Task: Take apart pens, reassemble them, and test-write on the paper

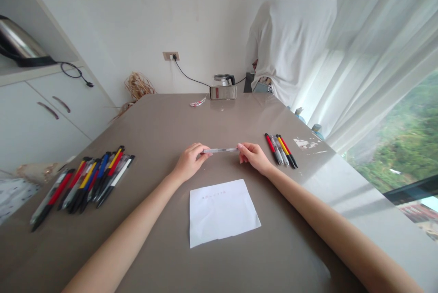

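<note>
A clear pen (221, 150) lies level between my two hands, above the brown table (164, 124). My left hand (191, 160) pinches its left end, and my right hand (252, 155) grips its right end between thumb and fingers. Nearer to me lies a white sheet of paper (222, 215) with a short line of small reddish marks near its top. To the left is a pile of several pens (92, 176) in red, yellow, blue, white and clear. Right of my right hand, several red, yellow and clear pens (281, 150) lie side by side.
A phone (223, 92) stands at the far edge before a glass kettle (224, 78). Behind the table is a person in a white top (294, 42). A steel kettle (23, 44) sits on the left shelf; a curtain (372, 46) hangs at right.
</note>
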The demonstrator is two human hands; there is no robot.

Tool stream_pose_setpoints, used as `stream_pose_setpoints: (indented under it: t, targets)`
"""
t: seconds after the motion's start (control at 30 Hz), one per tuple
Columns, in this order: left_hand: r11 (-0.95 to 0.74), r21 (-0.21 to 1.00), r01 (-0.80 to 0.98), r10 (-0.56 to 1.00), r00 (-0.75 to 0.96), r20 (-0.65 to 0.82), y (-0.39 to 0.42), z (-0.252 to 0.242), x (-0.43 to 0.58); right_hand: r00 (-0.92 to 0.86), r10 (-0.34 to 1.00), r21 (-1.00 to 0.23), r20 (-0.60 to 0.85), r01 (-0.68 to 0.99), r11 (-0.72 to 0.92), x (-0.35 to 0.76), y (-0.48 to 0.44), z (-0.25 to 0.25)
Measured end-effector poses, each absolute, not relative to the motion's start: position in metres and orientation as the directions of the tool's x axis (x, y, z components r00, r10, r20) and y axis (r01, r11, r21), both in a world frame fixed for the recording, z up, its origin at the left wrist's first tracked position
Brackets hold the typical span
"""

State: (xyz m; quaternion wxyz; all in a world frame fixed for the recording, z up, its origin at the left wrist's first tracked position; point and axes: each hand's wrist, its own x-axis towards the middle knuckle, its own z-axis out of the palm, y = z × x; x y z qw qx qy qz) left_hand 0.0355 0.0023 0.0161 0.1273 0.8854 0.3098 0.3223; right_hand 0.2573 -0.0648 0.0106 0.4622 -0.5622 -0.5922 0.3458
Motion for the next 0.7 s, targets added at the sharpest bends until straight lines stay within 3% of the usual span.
stream_pose_setpoints:
  t: [0.43,0.7]
  targets:
    - [-0.71,0.604,0.361,0.65,0.665,0.367,0.0008,0.0186,0.0348,0.095,0.991,-0.983,0.097,0.164,0.08,0.2569,-0.0617,0.0107]
    - [-0.619,0.686,0.381,0.707,0.65,0.277,0.0046,0.0135,0.0337,0.106,0.992,-0.981,0.062,0.19,0.041,0.2578,-0.0594,0.0061]
